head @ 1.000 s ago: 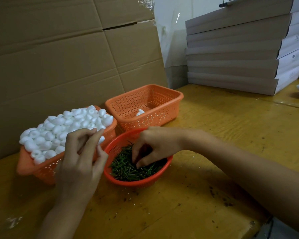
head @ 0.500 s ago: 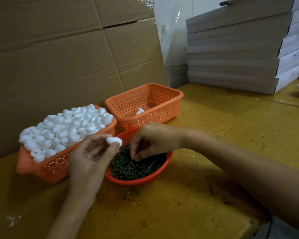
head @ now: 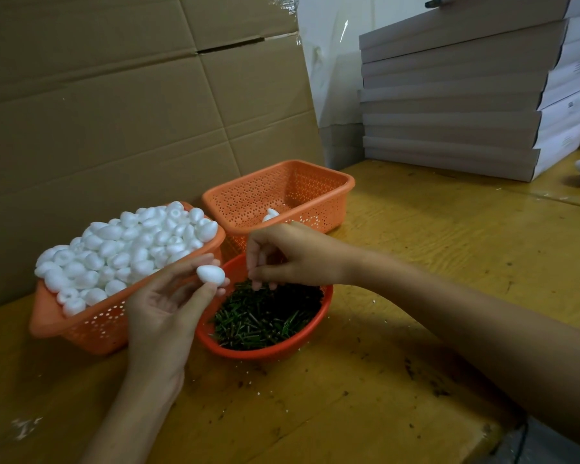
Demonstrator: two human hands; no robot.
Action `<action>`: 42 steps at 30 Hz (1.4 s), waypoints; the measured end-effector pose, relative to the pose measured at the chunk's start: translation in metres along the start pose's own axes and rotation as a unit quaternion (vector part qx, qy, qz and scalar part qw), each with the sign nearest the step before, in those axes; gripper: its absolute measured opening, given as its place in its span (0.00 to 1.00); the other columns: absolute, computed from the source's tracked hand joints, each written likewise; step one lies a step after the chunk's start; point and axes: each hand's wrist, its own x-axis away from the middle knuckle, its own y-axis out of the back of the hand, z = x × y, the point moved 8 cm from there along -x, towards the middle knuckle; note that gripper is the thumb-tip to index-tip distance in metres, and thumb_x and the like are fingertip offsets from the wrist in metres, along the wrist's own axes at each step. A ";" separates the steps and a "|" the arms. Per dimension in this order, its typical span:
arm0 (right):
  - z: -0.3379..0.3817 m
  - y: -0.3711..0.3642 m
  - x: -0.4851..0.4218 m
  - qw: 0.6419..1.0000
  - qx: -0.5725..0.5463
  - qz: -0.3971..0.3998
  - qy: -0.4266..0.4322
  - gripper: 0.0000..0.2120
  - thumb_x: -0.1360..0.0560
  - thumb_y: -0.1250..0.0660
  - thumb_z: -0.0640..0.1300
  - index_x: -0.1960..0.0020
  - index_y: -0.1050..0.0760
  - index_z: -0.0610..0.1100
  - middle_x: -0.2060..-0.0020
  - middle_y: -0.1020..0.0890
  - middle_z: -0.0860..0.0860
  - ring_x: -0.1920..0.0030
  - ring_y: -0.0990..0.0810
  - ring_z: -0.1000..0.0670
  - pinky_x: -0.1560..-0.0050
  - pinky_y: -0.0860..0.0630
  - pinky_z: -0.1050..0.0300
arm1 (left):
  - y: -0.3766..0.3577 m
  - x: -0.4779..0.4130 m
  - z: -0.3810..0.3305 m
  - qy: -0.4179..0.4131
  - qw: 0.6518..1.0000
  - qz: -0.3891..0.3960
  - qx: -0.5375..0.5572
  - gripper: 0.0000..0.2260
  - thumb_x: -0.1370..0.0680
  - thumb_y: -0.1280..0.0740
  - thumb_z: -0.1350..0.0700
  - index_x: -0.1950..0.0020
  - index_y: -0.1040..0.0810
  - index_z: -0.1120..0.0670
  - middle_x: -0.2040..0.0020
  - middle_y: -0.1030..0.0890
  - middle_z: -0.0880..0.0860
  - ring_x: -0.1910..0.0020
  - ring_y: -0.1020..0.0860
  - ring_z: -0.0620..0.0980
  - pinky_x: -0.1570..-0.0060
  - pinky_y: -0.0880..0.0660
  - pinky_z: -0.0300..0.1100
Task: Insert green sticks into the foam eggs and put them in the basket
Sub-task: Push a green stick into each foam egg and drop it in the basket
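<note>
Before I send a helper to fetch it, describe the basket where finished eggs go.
Against the cardboard wall on the wooden table stand two orange rectangular baskets. Take the right basket, nearer the stacked flat boxes. Its neighbour is heaped with foam eggs; this holds a single egg.

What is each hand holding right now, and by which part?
The left hand pinches one foam egg by its sides, thumb against fingertips. The right hand bunches its fingertips over the green sticks; whether they hold one cannot be told.
</note>
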 end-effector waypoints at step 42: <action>0.012 -0.010 0.002 0.987 0.158 0.000 0.025 0.06 0.26 0.25 0.42 0.51 0.20 0.45 0.57 0.16 0.54 0.55 0.19 0.52 0.52 0.23 0.51 | -0.001 -0.001 0.004 -0.002 1.000 0.011 -0.023 0.13 0.30 0.22 0.57 0.46 0.11 0.48 0.45 0.11 0.52 0.47 0.12 0.54 0.48 0.15 0.41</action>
